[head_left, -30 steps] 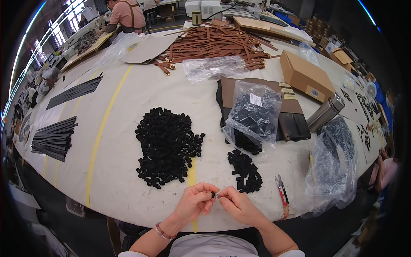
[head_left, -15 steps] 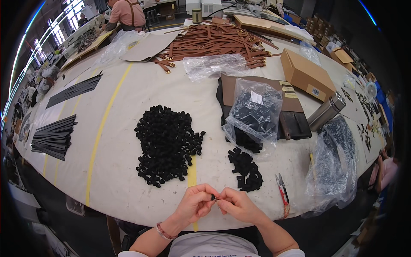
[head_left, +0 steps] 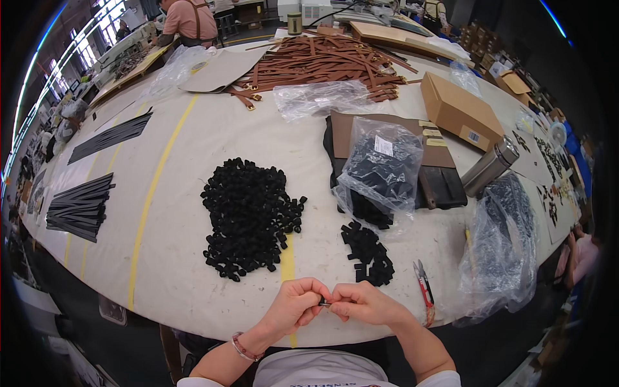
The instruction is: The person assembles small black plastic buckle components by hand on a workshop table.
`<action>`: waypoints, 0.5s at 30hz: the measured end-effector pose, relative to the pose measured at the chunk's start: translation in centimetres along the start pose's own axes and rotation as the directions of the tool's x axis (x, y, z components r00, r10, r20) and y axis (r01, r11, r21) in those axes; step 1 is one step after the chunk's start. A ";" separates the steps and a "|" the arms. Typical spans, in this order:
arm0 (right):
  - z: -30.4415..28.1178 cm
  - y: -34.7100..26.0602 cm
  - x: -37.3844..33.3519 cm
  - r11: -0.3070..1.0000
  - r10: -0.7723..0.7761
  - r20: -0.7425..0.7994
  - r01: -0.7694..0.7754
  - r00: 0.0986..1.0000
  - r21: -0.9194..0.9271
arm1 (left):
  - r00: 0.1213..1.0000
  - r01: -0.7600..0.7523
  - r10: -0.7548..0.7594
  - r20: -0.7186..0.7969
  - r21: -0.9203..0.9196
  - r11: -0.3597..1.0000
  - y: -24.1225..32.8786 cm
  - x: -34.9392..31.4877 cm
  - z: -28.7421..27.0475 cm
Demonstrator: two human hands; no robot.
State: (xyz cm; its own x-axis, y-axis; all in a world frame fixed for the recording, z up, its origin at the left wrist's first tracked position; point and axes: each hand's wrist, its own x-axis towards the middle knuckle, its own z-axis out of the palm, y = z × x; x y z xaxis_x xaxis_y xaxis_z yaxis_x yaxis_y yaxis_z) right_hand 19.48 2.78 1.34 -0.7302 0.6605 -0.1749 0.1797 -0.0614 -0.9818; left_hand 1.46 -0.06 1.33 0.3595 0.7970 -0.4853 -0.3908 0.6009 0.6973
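Observation:
Close to the table's near edge, my left hand (head_left: 296, 306) and my right hand (head_left: 365, 304) meet fingertip to fingertip. Both are closed in a pinch on a small black piece (head_left: 323, 302), mostly covered by the fingers. Ahead of my left hand lies a large heap of small, rounded black pieces (head_left: 245, 216). Beyond my right hand is a smaller group of flat, short black pieces (head_left: 369, 251), some coming out of a clear plastic bag (head_left: 380, 168). Red-handled thread snips (head_left: 424, 287) lie to the right of my right hand.
Dark strips (head_left: 80, 206) lie at left, a pile of brown belts (head_left: 322, 64) at the far side. To the right are a cardboard box (head_left: 461, 109), a steel flask (head_left: 491, 168), dark leather sheets (head_left: 445, 190) and a plastic-wrapped bundle (head_left: 503, 245). Another person (head_left: 190, 22) works beyond the table.
My right hand has turned slightly, its fingers curling in more against the left fingertips. The small black piece stays between both hands. The piles look the same.

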 end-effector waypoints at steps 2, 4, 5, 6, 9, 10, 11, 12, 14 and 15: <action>0.1 0.8 0.0 1.000 0.009 -0.019 -0.009 1.000 0.020 | 1.000 -0.014 0.014 0.008 0.017 1.000 0.0 0.0 0.0; 0.5 1.0 0.0 0.999 0.019 -0.037 -0.017 0.999 0.039 | 1.000 -0.029 0.029 -0.002 0.055 0.998 0.1 -0.1 0.0; 1.0 0.7 0.0 0.991 -0.026 -0.155 0.005 0.988 -0.134 | 1.000 -0.029 0.029 -0.002 0.055 0.998 -0.3 0.0 0.0; 1.5 0.3 0.1 0.952 -0.091 -0.262 0.007 0.961 -0.305 | 0.969 -0.204 0.234 -0.085 0.263 0.943 -1.1 0.3 0.0; 3.1 -0.1 0.5 0.849 -0.293 -0.458 0.008 0.839 -0.528 | 0.686 -0.526 0.728 -0.001 0.690 0.497 -2.5 0.9 0.1; 3.5 0.1 0.7 0.849 -0.293 -0.460 0.007 0.838 -0.528 | 0.415 -0.576 0.888 0.197 0.813 0.089 -2.8 0.9 0.2; 3.9 0.7 1.0 0.846 -0.353 -0.513 0.032 0.782 -0.533 | 0.415 -0.577 0.888 0.199 0.812 0.088 -3.0 1.0 0.2; 4.0 1.0 1.3 0.840 -0.410 -0.559 0.060 0.720 -0.539 | 0.321 -0.631 0.870 0.375 0.770 -0.099 -3.2 0.9 0.1; 3.7 1.1 1.3 0.877 -0.365 -0.601 0.046 0.711 -0.478 | 0.194 -0.693 0.806 0.560 0.660 -0.292 -3.9 0.5 0.7; 3.5 1.2 1.3 0.910 -0.313 -0.645 0.026 0.697 -0.414 | 0.193 -0.694 0.805 0.561 0.658 -0.293 -3.7 0.3 0.8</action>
State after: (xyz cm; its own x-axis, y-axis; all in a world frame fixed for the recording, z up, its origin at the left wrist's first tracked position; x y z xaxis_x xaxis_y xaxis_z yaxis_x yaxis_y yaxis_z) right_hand 16.46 0.90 -0.33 -0.1401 0.9622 0.2335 0.4171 0.2713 -0.8674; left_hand 3.71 -2.12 -0.98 0.2305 0.6034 0.7634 0.4229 -0.7687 0.4799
